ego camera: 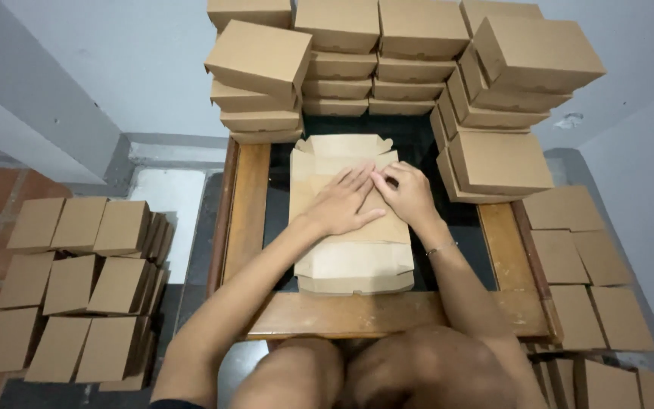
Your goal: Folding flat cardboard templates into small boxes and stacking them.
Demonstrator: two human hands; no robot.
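A flat, unfolded brown cardboard box blank (pixel 350 261) lies on the dark glass top of a wooden-framed table (pixel 247 204). My left hand (pixel 342 201) rests palm down on the middle of the blank, fingers spread and pointing away from me. My right hand (pixel 406 193) sits beside it on the blank, fingertips curled and touching the left hand's fingertips near the far fold. A thin bracelet is on my right wrist.
Stacks of folded brown boxes (pixel 342 53) crowd the table's far end, and more lean at the right (pixel 497 163). Rows of finished boxes stand on the floor at left (pixel 77 288) and right (pixel 584 265). My knees are under the near table edge.
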